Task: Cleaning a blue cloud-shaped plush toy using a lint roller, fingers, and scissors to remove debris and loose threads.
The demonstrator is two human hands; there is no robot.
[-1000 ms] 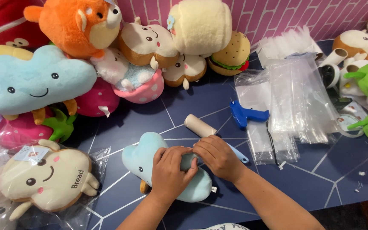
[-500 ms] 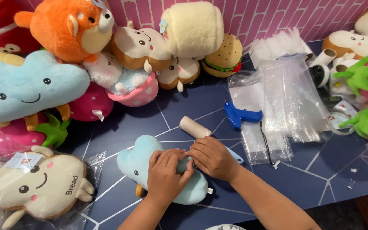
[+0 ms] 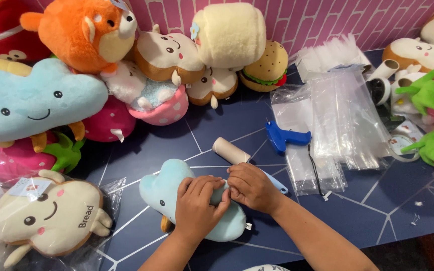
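A small light-blue cloud plush toy (image 3: pixel 163 190) lies on the dark blue table (image 3: pixel 377 211) near the front edge. My left hand (image 3: pixel 197 206) presses down on top of it with fingers curled over its body. My right hand (image 3: pixel 249 186) meets the left at the toy's upper right side, fingertips pinching something small there that I cannot make out. A lint roller (image 3: pixel 232 150) with a white roll and blue handle lies just behind my right hand.
A blue tagging gun (image 3: pixel 285 136) lies beside a stack of clear plastic bags (image 3: pixel 342 120). Several plush toys crowd the back and left: a big blue cloud (image 3: pixel 31 103), an orange animal (image 3: pixel 84 32), a bagged bread-slice plush (image 3: pixel 46 216). Strawberry plushes (image 3: pixel 433 95) sit at right.
Both hands stay on the small blue plush, with only slight finger shifts. The camera view has drifted a little; nothing else moved.
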